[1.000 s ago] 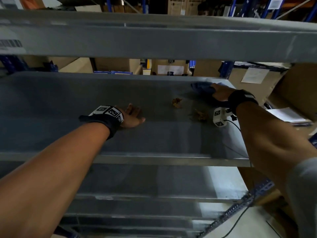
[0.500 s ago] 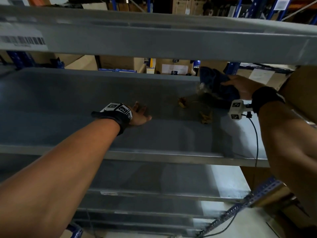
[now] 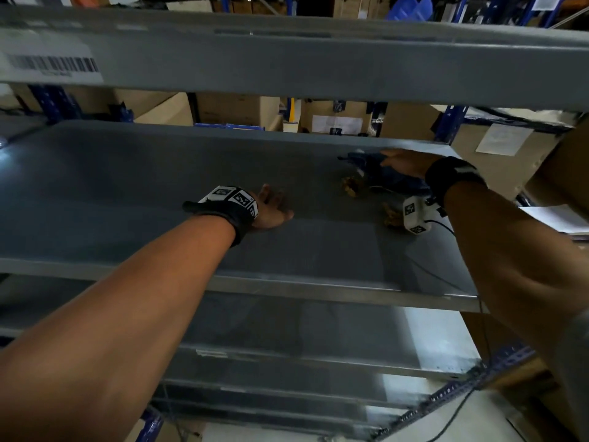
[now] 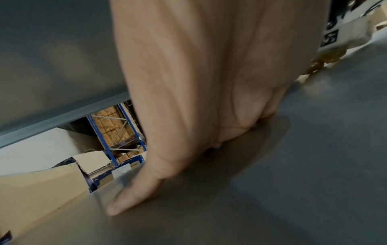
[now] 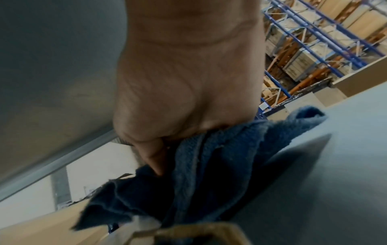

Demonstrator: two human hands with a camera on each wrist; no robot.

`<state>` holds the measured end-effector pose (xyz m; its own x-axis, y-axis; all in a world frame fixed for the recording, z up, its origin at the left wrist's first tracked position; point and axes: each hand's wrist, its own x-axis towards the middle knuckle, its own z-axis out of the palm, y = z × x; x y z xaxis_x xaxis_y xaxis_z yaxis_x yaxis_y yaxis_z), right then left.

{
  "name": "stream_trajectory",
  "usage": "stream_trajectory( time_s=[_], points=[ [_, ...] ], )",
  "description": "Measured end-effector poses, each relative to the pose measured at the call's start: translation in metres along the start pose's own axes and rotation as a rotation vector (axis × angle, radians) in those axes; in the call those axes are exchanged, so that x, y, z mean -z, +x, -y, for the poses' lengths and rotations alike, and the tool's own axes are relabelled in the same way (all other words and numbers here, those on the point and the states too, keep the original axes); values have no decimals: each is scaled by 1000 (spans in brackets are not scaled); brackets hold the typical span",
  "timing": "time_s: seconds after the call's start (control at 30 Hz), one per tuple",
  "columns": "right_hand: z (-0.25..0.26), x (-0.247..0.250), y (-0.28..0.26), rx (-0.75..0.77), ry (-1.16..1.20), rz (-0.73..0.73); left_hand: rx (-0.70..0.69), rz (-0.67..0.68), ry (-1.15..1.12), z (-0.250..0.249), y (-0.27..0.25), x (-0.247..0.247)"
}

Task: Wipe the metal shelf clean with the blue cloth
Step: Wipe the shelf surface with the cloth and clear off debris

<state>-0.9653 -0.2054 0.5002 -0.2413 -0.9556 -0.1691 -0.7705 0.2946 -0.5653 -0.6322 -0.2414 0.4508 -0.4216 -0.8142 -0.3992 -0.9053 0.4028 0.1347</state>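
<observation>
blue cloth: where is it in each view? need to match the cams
Head: blue cloth right of centre, far on the metal shelf, under the right hand.
Left wrist: not in it.
Right wrist: blue cloth lower centre, gripped by the right hand.
Shared landmark: the brown debris, head centre-right; left wrist top right.

Left grip (image 3: 271,208) flat (right (image 3: 403,162) clenched).

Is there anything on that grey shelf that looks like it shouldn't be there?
Yes: brown crumpled scraps lie on the metal shelf, beside the blue cloth gripped by the right hand. Another scrap sits nearer the front.
</observation>
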Motion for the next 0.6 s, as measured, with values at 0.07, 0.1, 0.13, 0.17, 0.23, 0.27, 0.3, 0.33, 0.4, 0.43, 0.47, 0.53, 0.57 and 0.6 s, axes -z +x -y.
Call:
stream_trajectory(
  time_s=[0.07,0.1,0.13,0.17,0.23,0.27,0.3,0.33,0.4,0.43,0.47,0.53,0.57,0.6],
  points=[
    [4,3,-4,-14,88,-10,20,41,2,0,-2,2],
    [5,3,-7,-27,139,-17,22,44,-3,1,-1,2],
    [4,3,-7,-53,204,-25,14,30,-4,1,-1,3],
    [2,2,-10,-79,264,-32,6,28,-6,0,-3,5],
    [0,-2,-16,-115,340,-32,17,64,-71,-3,-7,6],
    [0,-6,-18,-114,356,-18,28,83,-118,-4,-7,6],
    [1,-10,-23,-98,366,7,28,82,-141,-5,-7,6],
    [3,-14,-29,-77,375,34,22,76,-150,-4,-8,8],
    [9,-24,-43,-51,395,96,9,54,-141,-5,-12,7],
    [15,-29,-54,-34,394,129,15,36,-105,-5,-14,6],
    [19,-33,-62,-17,379,154,18,21,-61,-5,-16,5],
    [27,-41,-82,34,341,192,18,2,-33,-5,-22,4],
    [30,-45,-91,53,335,207,13,1,-41,-4,-25,2],
    [32,-48,-99,59,331,217,14,2,-37,-2,-27,0]
  ],
)
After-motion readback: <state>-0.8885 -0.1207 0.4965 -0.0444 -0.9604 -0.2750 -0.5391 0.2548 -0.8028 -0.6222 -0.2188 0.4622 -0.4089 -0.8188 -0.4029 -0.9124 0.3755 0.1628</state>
